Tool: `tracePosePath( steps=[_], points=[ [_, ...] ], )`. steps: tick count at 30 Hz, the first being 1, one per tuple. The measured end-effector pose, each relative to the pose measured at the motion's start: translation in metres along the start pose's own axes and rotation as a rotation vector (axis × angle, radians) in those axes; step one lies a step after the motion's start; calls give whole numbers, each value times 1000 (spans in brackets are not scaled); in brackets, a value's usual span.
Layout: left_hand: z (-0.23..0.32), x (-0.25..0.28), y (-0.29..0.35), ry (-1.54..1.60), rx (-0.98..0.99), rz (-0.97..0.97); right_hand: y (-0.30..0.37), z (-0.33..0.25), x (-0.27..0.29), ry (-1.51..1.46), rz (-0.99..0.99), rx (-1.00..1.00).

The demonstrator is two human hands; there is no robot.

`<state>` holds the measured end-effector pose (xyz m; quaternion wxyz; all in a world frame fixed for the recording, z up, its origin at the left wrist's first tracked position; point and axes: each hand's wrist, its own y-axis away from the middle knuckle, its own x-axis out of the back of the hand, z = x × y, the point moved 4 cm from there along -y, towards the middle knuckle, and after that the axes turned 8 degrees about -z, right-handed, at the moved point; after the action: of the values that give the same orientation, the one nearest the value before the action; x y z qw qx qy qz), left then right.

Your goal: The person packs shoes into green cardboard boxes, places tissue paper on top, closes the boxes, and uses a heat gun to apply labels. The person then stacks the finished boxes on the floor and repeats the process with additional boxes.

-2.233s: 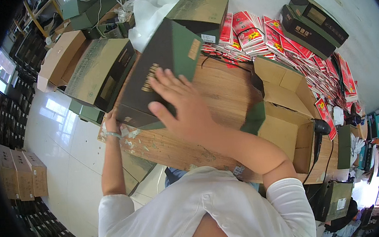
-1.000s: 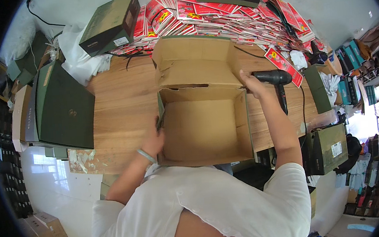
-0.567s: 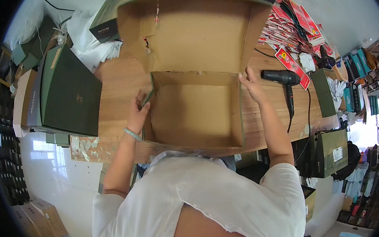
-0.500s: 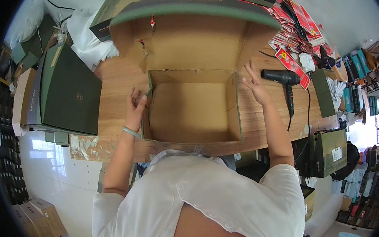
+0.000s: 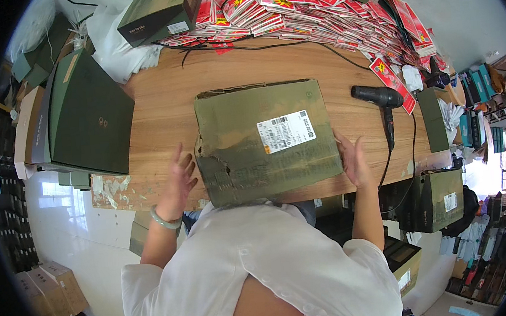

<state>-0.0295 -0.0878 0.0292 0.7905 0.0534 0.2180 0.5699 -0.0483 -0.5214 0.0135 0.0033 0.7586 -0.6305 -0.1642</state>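
Note:
In front of me on the wooden table a worn green cardboard box [image 5: 233, 130] lies with its lid down. Its left side is torn and dented, and a white label [image 5: 286, 132] is stuck on the top. My left hand [image 5: 178, 178] is just off the box's left side, fingers apart, with a pale bangle on the wrist. At the right side, my right hand [image 5: 354, 161] has its fingers spread close to the box edge. Whether those fingertips touch it, I cannot tell. Neither hand holds anything.
A black hair dryer [image 5: 377, 96] with its cord lies right of the box. Red printed cards [image 5: 295, 18] are heaped along the back. A large dark green box [image 5: 92, 120] stands at the left. Another green box [image 5: 161, 13] sits at the back left.
The lid, which stood raised with the box's inside showing, has come down over it. Both hands have moved nearer to me, along the box's sides.

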Motion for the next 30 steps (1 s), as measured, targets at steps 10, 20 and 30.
tracePosePath(
  steps=[10,20,30],
  points=[
    [-23,28,-57,-103,-143,-2,-2,1,-53,252,23,48],
    [124,51,0,-170,-436,467,-30,-79,-205,429,-639,640],
    [157,-9,59,-1058,-625,620,-74,-83,-221,275,-512,665]
  ],
)
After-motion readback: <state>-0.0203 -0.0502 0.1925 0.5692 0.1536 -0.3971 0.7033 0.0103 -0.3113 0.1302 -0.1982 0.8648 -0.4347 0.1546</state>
